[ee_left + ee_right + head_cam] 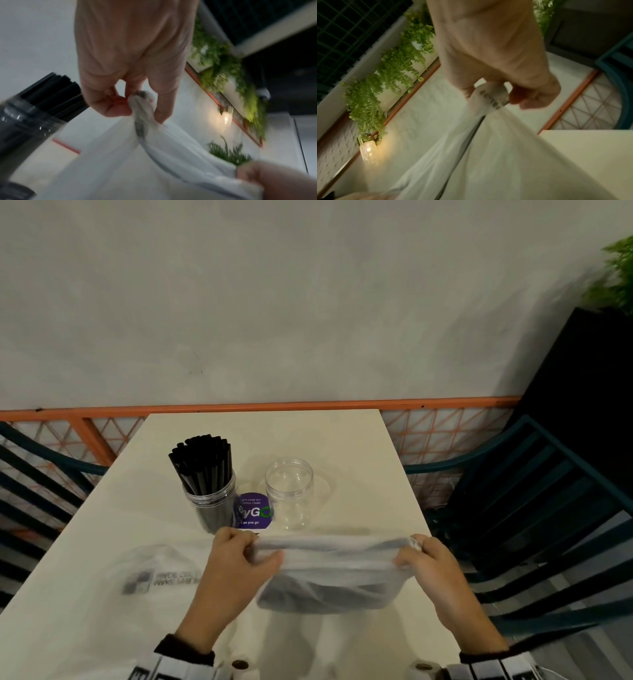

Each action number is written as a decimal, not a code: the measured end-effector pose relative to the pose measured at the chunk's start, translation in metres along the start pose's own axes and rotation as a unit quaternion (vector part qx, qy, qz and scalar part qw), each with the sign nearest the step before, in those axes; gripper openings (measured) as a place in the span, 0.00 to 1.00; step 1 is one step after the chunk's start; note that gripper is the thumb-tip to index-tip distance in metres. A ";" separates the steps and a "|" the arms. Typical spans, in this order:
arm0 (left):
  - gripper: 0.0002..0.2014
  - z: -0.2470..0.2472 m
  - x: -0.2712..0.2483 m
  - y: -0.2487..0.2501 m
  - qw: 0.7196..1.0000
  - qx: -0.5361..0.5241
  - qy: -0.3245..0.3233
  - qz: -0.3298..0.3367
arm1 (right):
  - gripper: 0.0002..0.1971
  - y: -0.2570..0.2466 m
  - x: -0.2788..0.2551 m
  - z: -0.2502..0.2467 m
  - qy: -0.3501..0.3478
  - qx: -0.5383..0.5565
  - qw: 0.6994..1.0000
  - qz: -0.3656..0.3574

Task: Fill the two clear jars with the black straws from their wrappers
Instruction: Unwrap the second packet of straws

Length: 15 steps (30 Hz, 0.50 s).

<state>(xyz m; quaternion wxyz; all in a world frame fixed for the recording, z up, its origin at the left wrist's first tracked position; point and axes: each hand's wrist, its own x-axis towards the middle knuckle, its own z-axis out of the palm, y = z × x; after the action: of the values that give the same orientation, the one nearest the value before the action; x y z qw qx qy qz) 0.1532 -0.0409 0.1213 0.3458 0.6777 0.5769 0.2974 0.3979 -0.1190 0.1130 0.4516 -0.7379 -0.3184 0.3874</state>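
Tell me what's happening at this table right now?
A person is pulling a translucent wrapper between both hands: the left hand pinches one end, the right hand the other, with dark contents showing through the plastic. On the table behind it, one clear jar is already packed with black straws; the second jar stands empty beside it, with a purple sticker between them.

- Straw-filled jar (211, 501) left of empty jar (289, 494), sticker (252, 511) between, all on surface (359, 446).
- Wrapper (332, 570) nearer, stretched between left hand (236, 563) and right hand (431, 566).
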 end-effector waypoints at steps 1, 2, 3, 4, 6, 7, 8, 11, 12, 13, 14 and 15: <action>0.12 0.001 -0.004 0.002 0.998 0.041 0.003 0.050 | 0.10 -0.002 -0.001 0.001 0.022 -0.013 1.000 -0.011; 0.17 0.002 -0.007 0.003 0.993 0.073 -0.012 0.091 | 0.10 -0.003 -0.002 0.002 0.042 -0.025 0.999 -0.022; 0.21 0.002 -0.009 0.003 0.989 0.093 -0.026 0.113 | 0.08 -0.004 -0.001 0.002 0.057 -0.043 0.997 -0.024; 0.21 0.002 -0.010 0.000 0.986 0.108 -0.030 0.124 | 0.05 -0.003 -0.001 0.002 0.067 -0.066 0.995 -0.028; 0.16 0.002 -0.011 -0.002 0.987 0.111 -0.016 0.116 | 0.04 0.002 0.003 -0.001 0.083 -0.106 0.990 -0.033; 0.14 0.003 -0.010 -0.003 0.991 0.091 -0.004 0.098 | 0.05 0.004 0.005 -0.003 0.091 -0.110 0.989 -0.038; 0.13 0.003 -0.010 -0.002 0.996 0.055 0.006 0.065 | 0.05 0.005 0.006 -0.005 0.098 -0.104 0.989 -0.046; 0.10 0.001 -0.005 -0.005 0.993 -0.103 0.026 -0.058 | 0.03 0.006 0.007 -0.013 0.065 -0.042 0.996 -0.042; 0.09 0.000 -0.003 -0.006 0.986 -0.143 0.030 -0.081 | 0.05 0.006 0.008 -0.015 0.037 0.002 0.999 -0.036; 0.07 0.001 -0.003 -0.008 0.979 -0.176 0.028 -0.095 | 0.06 0.005 0.007 -0.016 0.002 0.049 0.999 -0.024; 0.07 0.001 -0.004 -0.007 0.973 -0.204 0.019 -0.106 | 0.07 0.004 0.006 -0.015 -0.031 0.087 0.996 -0.011; 0.08 0.003 -0.004 -0.006 0.965 -0.233 0.004 -0.118 | 0.07 0.003 0.005 -0.013 -0.060 0.111 0.992 0.004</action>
<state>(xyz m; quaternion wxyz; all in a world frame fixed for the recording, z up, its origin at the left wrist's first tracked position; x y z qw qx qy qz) 0.1514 -0.0451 0.1143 0.5241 0.5046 0.5690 0.3832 0.4115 -0.1217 0.1122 0.5090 -0.6602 -0.2967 0.4658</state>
